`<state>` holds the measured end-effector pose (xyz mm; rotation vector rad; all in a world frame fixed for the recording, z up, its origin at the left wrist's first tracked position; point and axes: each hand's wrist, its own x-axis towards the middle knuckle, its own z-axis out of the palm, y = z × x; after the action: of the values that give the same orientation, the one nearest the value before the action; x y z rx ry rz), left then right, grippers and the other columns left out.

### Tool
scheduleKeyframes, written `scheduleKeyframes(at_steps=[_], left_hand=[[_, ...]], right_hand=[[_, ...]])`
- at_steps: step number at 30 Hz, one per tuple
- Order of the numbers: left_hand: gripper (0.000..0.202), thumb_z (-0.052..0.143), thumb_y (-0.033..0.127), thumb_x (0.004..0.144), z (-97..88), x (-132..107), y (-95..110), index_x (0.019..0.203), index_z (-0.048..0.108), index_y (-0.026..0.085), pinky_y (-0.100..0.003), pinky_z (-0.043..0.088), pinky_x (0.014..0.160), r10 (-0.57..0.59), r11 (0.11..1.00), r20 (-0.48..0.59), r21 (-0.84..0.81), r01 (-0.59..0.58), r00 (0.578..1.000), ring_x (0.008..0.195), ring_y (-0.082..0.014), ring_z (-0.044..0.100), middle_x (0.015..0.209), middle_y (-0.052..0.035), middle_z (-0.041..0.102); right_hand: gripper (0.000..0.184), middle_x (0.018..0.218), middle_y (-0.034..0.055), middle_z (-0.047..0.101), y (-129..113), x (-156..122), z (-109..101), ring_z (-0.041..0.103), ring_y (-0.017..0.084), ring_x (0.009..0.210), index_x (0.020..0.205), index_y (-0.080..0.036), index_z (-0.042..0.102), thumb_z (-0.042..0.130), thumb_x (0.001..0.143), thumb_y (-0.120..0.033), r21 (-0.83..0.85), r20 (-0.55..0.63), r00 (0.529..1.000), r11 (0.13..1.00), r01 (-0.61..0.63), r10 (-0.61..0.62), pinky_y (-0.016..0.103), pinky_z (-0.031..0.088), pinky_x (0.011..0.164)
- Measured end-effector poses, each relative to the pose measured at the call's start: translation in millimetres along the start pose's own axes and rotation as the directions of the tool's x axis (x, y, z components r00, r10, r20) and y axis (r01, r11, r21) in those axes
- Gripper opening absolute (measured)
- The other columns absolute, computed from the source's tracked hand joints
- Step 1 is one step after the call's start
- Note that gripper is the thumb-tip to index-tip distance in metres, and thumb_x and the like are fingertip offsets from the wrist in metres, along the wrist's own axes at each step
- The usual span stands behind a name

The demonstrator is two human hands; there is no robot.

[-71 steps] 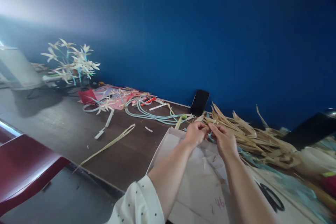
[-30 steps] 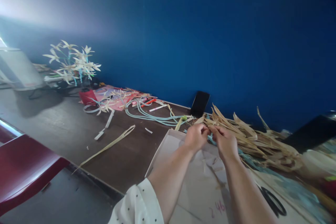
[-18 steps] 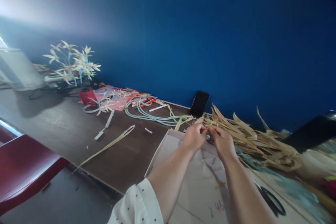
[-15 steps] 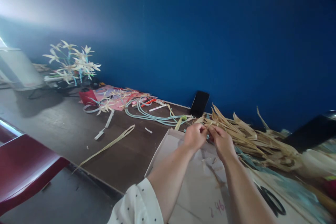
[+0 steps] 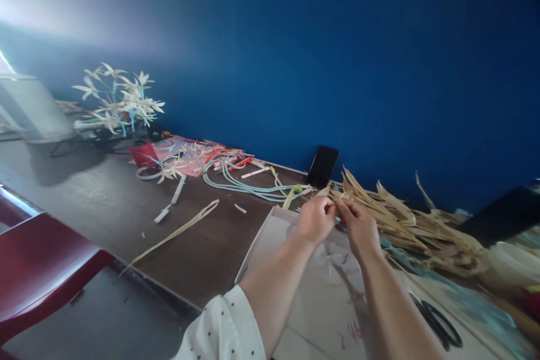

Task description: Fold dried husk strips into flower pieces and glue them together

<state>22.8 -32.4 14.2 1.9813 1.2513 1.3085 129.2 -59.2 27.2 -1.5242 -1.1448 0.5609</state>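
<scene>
My left hand (image 5: pixel 317 217) and my right hand (image 5: pixel 358 223) meet above the far end of a shallow pale box lid (image 5: pixel 270 253). The fingers of both are pinched together, fingertips touching. Whatever lies between them is too small and covered to name. Inside the lid are thin dry scraps (image 5: pixel 348 275) and red handwritten marks. Just past my right hand spreads a heap of dried husk strips (image 5: pixel 405 225). A dark phone (image 5: pixel 323 166) leans against the blue wall behind my hands.
Pale blue cords (image 5: pixel 236 185) lie left of the lid, near pink paper (image 5: pixel 192 166). A braided husk strip (image 5: pixel 177 233) rests on the dark table. Husk flowers (image 5: pixel 126 101) stand in a red pot (image 5: pixel 143 153). Black-handled scissors (image 5: pixel 441 323) sit lower right; a red chair (image 5: pixel 46 270) stands left.
My left hand has turned slightly and closed in on the right one. A small piece seen at the fingertips before is now mostly covered. The whole view has shifted a little.
</scene>
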Motion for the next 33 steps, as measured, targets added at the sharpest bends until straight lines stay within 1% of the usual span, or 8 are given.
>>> scheduleKeyframes(at_steps=[4,11,15,18,21,25,29,33], left_hand=[[0.016,0.05,0.026,0.081,0.1,-1.1,-0.5,0.078,0.064,0.02,-0.024,0.043,0.07,-0.004,0.999,0.001,0.047,0.004,1.0,0.077,-0.0159,0.059,0.081,-0.0038,0.066],[0.018,0.048,0.026,0.083,0.9,-2.1,-1.6,0.075,0.063,0.019,-0.024,0.043,0.072,0.034,0.996,-0.004,0.079,-0.034,0.999,0.079,-0.0162,0.058,0.08,-0.0055,0.065],[0.019,0.048,0.027,0.083,0.4,-2.5,-1.1,0.078,0.065,0.019,-0.024,0.043,0.074,0.073,0.996,0.015,0.042,-0.073,0.997,0.081,-0.0168,0.058,0.083,-0.0055,0.066],[0.022,0.048,0.029,0.084,-1.2,-1.7,-0.5,0.086,0.067,0.02,-0.024,0.044,0.074,0.087,0.996,0.079,-0.038,-0.084,0.993,0.083,-0.0167,0.06,0.089,-0.0048,0.067],[0.027,0.045,0.034,0.085,-4.4,0.3,-1.2,0.089,0.068,0.021,-0.023,0.044,0.074,0.039,0.99,0.145,-0.142,-0.018,0.989,0.083,-0.0159,0.06,0.09,-0.0037,0.068],[0.038,0.04,0.044,0.086,-9.4,4.7,-4.8,0.084,0.068,0.017,-0.022,0.044,0.067,-0.08,0.959,0.182,-0.253,0.126,0.98,0.075,-0.0141,0.06,0.079,-0.0025,0.068],[0.044,0.039,0.048,0.086,-10.3,9.1,-9.1,0.079,0.067,0.015,-0.021,0.042,0.063,-0.198,0.928,0.104,-0.3,0.22,0.975,0.066,-0.0118,0.057,0.069,-0.0011,0.065],[0.032,0.05,0.042,0.082,-9.4,11.6,-10.3,0.082,0.068,0.016,-0.021,0.044,0.069,-0.208,0.905,0.103,-0.356,0.231,0.973,0.073,-0.0124,0.059,0.076,-0.0011,0.067]], right_hand=[[0.046,0.055,0.0022,0.058,-0.8,-0.1,-2.1,0.046,0.014,0.048,0.082,-0.014,0.07,0.06,0.068,-0.057,-0.087,-0.049,0.998,0.995,0.039,-0.043,0.026,0.034,0.047],[0.041,0.065,0.0048,0.064,5.1,3.0,-1.6,0.053,0.017,0.057,0.081,-0.015,0.069,0.06,0.071,-0.053,-0.147,-0.043,0.994,0.985,0.091,-0.098,0.027,0.037,0.053],[0.039,0.071,0.007,0.066,10.4,6.9,-2.7,0.057,0.02,0.065,0.078,-0.014,0.068,0.056,0.073,-0.051,-0.224,-0.041,0.985,0.963,0.152,-0.166,0.028,0.039,0.058],[0.043,0.067,0.0075,0.065,15.1,10.1,-4.8,0.057,0.02,0.062,0.081,-0.013,0.068,0.052,0.075,-0.052,-0.258,-0.064,0.986,0.957,0.132,-0.153,0.029,0.04,0.057],[0.046,0.059,0.0056,0.062,16.8,10.7,-6.6,0.055,0.018,0.053,0.087,-0.012,0.067,0.051,0.076,-0.053,-0.194,-0.045,0.997,0.979,0.056,-0.066,0.028,0.039,0.052],[0.044,0.058,0.0044,0.062,14.8,8.4,-7.2,0.052,0.016,0.047,0.091,-0.014,0.065,0.052,0.076,-0.053,-0.018,-0.011,0.999,0.999,-0.039,0.039,0.027,0.04,0.045],[0.039,0.059,0.0023,0.058,15.3,8.6,-6.4,0.05,0.013,0.049,0.083,-0.015,0.063,0.058,0.073,-0.052,0.112,-0.007,1.0,0.993,-0.024,0.024,0.024,0.041,0.046],[0.038,0.062,0.0009,0.057,18.5,10.4,-3.8,0.048,0.012,0.051,0.082,-0.015,0.06,0.066,0.067,-0.05,0.204,0.095,0.995,0.978,-0.045,0.026,0.023,0.041,0.048]])
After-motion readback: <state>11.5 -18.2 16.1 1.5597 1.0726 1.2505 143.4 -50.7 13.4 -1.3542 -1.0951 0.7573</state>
